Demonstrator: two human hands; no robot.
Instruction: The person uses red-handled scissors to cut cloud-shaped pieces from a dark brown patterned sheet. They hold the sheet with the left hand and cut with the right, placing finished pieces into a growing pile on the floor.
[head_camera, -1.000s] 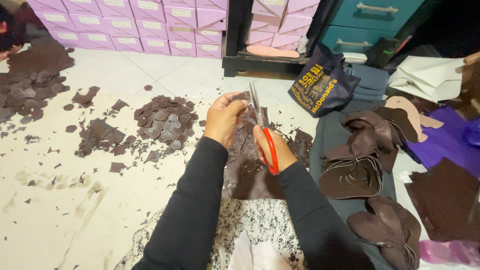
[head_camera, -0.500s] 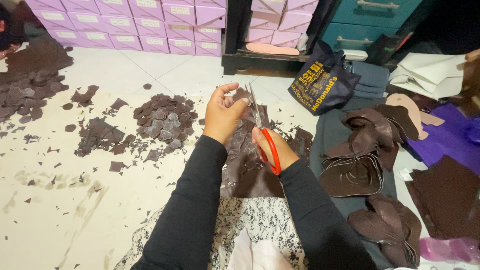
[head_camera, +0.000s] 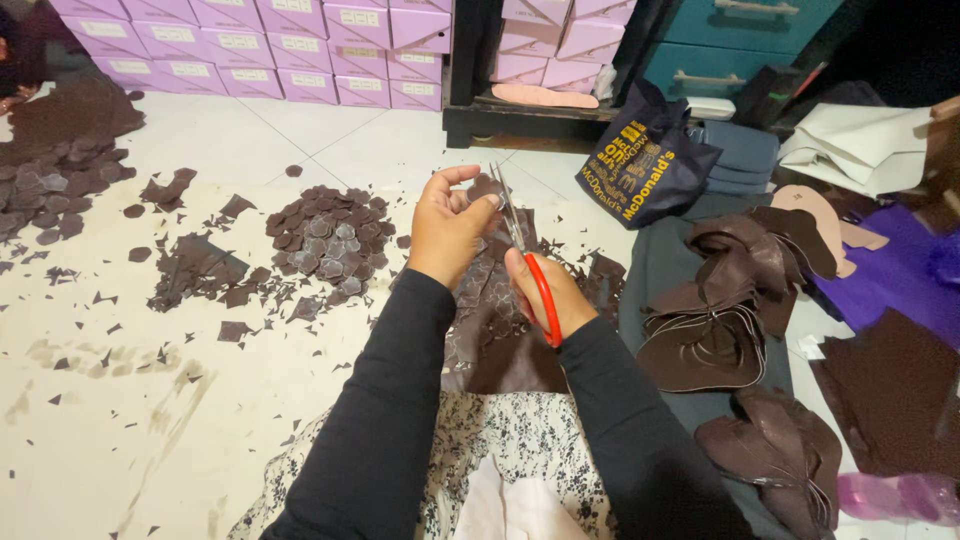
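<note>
My left hand (head_camera: 448, 228) pinches a small dark brown leather piece (head_camera: 487, 187) in front of me. My right hand (head_camera: 548, 292) grips red-handled scissors (head_camera: 524, 252), whose blades point up at that piece. Under both hands a larger brown leather sheet (head_camera: 500, 340) with marked outlines lies over my lap. A heap of cut brown pieces (head_camera: 328, 237) sits on the white floor just left of my left hand.
More brown scraps (head_camera: 195, 268) and a pile (head_camera: 60, 165) lie at left. Lilac boxes (head_camera: 300, 50) line the back wall. A dark blue bag (head_camera: 645, 165) stands behind. Curled brown leather offcuts (head_camera: 730, 310) and purple material (head_camera: 900, 270) lie at right.
The left hand has turned the small piece slightly and its fingers have shifted. The scissors stay at the piece's edge, almost unmoved.
</note>
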